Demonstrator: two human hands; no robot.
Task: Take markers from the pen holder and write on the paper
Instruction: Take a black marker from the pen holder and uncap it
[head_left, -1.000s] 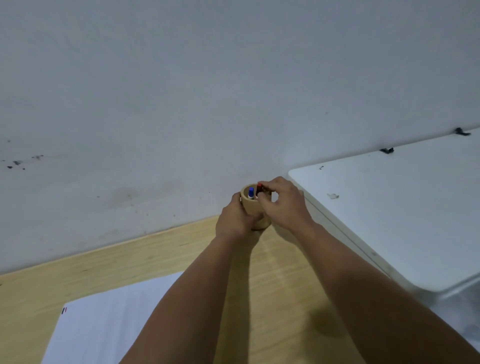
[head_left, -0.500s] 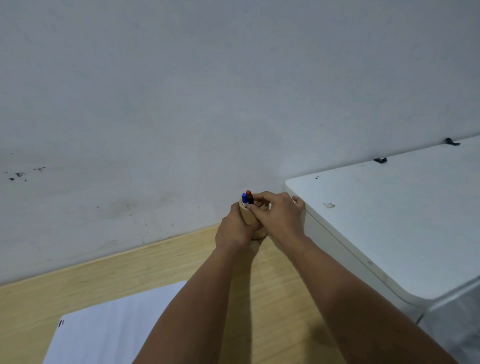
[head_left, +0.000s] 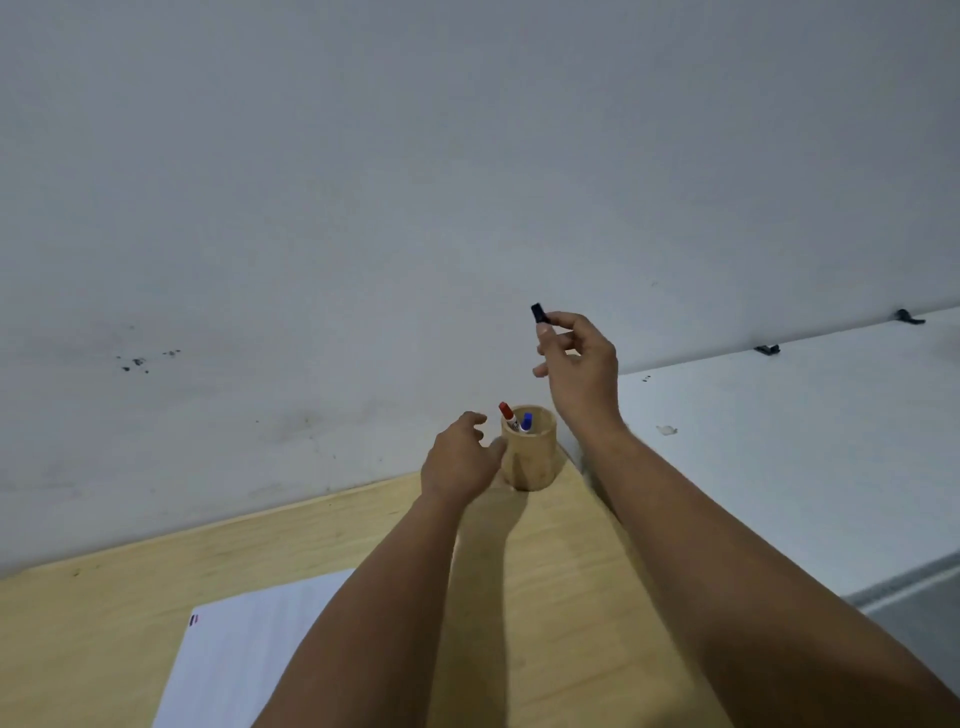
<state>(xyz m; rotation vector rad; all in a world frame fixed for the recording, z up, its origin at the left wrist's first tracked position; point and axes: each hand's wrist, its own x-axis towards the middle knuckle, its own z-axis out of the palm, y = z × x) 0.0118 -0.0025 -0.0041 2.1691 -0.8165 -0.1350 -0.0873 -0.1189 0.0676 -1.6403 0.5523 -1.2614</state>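
A round wooden pen holder (head_left: 531, 460) stands at the far right corner of the wooden table, against the wall. A red-capped marker (head_left: 506, 413) and a blue-capped marker (head_left: 526, 422) stick out of it. My right hand (head_left: 579, 371) is raised above the holder, pinching a black marker (head_left: 539, 313) whose dark cap shows above my fingertips; its body is hidden behind my fingers. My left hand (head_left: 460, 462) hovers just left of the holder, fingers apart, holding nothing. A white sheet of paper (head_left: 244, 649) lies near the table's front left.
The light wooden table (head_left: 130, 597) meets a grey-white wall (head_left: 415, 208). A white table (head_left: 779, 457) adjoins on the right, with small black clips (head_left: 766, 349) at its far edge.
My right hand has risen from the holder with the black marker. My left hand has let go of the holder and opened. The red and blue markers stay in the holder.
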